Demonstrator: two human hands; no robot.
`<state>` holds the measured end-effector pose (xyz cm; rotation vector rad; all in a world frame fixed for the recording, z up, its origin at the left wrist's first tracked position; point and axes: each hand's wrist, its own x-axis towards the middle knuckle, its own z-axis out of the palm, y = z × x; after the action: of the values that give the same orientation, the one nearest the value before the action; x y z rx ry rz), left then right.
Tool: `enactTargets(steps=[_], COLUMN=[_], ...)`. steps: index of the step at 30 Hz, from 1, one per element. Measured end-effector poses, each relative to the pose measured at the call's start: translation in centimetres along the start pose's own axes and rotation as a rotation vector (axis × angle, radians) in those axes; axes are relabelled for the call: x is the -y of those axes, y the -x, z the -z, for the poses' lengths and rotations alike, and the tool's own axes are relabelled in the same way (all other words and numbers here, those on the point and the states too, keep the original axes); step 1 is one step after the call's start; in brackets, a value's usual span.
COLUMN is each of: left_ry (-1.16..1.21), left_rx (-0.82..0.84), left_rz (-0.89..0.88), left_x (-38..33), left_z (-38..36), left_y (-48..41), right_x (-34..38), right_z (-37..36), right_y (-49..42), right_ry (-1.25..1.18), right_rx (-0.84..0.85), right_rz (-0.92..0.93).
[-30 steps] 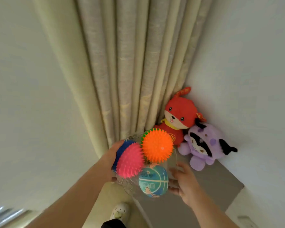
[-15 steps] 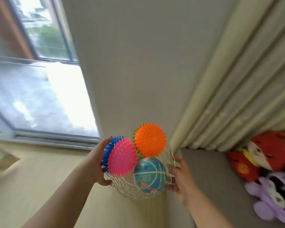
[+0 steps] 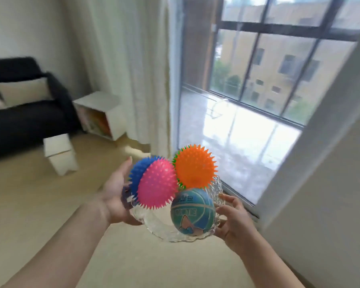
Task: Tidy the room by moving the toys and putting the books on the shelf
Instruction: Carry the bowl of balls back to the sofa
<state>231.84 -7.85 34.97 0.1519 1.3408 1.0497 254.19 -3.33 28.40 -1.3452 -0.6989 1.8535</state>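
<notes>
I carry a clear glass bowl [image 3: 160,229] in front of me with both hands. It holds several toy balls: a pink spiky ball [image 3: 156,183], a blue spiky ball [image 3: 138,171] behind it, an orange spiky ball [image 3: 194,166] and a teal ball with a print [image 3: 192,213]. My left hand [image 3: 115,194] grips the bowl's left rim, fingers up along the blue ball. My right hand [image 3: 233,217] holds the right rim, fingers curled on the edge. A low white shelf [image 3: 101,113] with books inside stands at the far left by the curtain.
A black sofa [image 3: 23,117] with pale cushions lines the left wall. A small white stool [image 3: 60,154] stands on the wood floor before it. White curtains [image 3: 133,69] hang beside a large window [image 3: 268,80]. A white wall [image 3: 330,183] rises at the right.
The view has swung left, away from the corner with the plush toys, to the window and then the sofa and shelf. Both hands keep the same hold on the bowl.
</notes>
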Motion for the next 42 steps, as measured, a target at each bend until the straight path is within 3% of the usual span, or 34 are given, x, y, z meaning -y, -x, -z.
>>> enactTargets(steps=[6, 9, 13, 24, 34, 42], left_ry=[0.272, 0.203, 0.102, 0.367, 0.554, 0.598], left_rx=[-0.090, -0.124, -0.295, -0.613, -0.790, -0.867], left_rz=[-0.194, -0.267, -0.355, -0.395, -0.517, -0.515], left_x=[-4.8, -6.1, -10.3, -26.2, -36.9, -49.1], left_z=[13.5, 16.9, 21.7, 36.4, 58.8, 79.0], left_y=[-1.3, -2.8, -6.5, -16.4, -18.6, -19.2], right_x=[-0.7, -0.2, 0.2, 1.2, -8.1, -15.8], right_z=[-13.8, -20.0, -28.6, -53.9, -81.7, -104.7], right_y=[-5.0, -7.7, -12.5, -26.5, -32.8, -35.8], right_ry=[0.035, 0.058, 0.106, 0.334, 0.455, 0.463], right_rx=[0.165, 0.239, 0.352, 0.530, 0.701, 0.684], right_rz=[-0.083, -0.078, -0.076, -0.144, -0.237, -0.300])
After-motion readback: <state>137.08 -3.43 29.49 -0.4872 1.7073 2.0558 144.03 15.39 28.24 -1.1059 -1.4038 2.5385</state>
